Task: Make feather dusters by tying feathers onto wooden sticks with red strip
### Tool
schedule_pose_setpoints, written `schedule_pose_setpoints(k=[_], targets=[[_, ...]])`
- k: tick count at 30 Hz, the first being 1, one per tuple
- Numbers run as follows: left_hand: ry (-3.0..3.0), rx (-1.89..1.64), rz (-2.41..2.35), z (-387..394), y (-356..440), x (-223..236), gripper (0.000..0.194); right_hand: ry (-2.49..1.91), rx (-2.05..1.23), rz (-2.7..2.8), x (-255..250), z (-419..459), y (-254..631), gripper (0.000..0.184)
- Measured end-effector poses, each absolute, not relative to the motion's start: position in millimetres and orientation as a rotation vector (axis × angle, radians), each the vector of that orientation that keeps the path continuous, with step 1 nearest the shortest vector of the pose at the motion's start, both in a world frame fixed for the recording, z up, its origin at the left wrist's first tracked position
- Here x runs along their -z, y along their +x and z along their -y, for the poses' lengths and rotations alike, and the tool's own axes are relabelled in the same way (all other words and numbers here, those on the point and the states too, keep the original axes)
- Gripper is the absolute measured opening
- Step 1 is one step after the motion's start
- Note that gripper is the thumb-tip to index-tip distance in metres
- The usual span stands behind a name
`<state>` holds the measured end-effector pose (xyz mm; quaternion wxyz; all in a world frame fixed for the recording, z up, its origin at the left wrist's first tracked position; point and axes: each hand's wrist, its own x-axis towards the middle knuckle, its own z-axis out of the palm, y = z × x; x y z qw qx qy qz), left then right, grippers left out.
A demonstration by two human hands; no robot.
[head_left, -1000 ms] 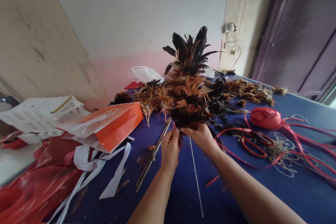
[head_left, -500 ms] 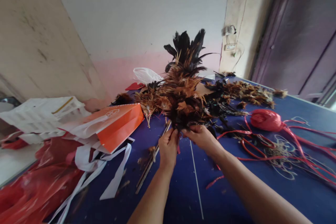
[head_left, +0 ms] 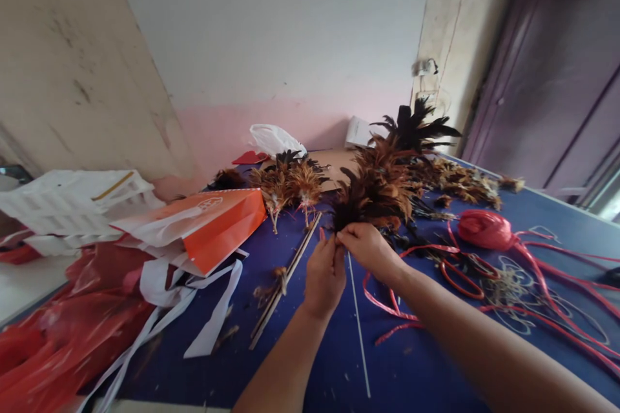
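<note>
A feather duster [head_left: 385,181], brown with black feathers at its far tip and near end, leans away to the right above the table. My left hand [head_left: 325,274] is closed at its near end, where the handle is hidden by the fingers. Pressed against it, my right hand [head_left: 371,250] pinches the same near end from the right, just under the lowest black feathers. A bit of pink strip shows beside my left fingertips. Two small brown feather bunches [head_left: 307,186] lie beyond my left hand, and thin sticks [head_left: 283,284] lie to its left.
On the right are a pink twine ball [head_left: 484,230], tangled pale string [head_left: 516,293] and a pile of loose feathers [head_left: 453,179]. To the left lie an orange and white paper bag [head_left: 225,232], white strips [head_left: 217,316] and red plastic [head_left: 92,322]. A wall stands behind the blue table [head_left: 411,374].
The feather duster has tipped from nearly upright over to the right, its black tip now lower. Both hands remain closed at its near end. My left hand has turned and shifted slightly right.
</note>
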<state>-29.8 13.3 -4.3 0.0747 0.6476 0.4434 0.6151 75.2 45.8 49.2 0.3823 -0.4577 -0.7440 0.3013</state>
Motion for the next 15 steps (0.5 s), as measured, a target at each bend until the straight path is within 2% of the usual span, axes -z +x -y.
schedule_pose_setpoints(k=[5,9,11,15], targets=[[2.019,-1.846,-1.45,-18,-39,10,0.019,-1.212,-0.746,2.078,-60,-42,79,0.024],[2.22,-1.72,-1.687,-21,-45,14,0.022,-1.183,-0.624,2.431,-105,-34,97,0.02],[2.374,-1.59,-1.784,-18,-41,14,0.025,-1.181,-0.436,2.559,-132,-36,108,0.021],[2.71,-1.381,-1.698,-2,-17,6,0.026,-1.275,0.261,2.694,-163,-54,119,0.021]])
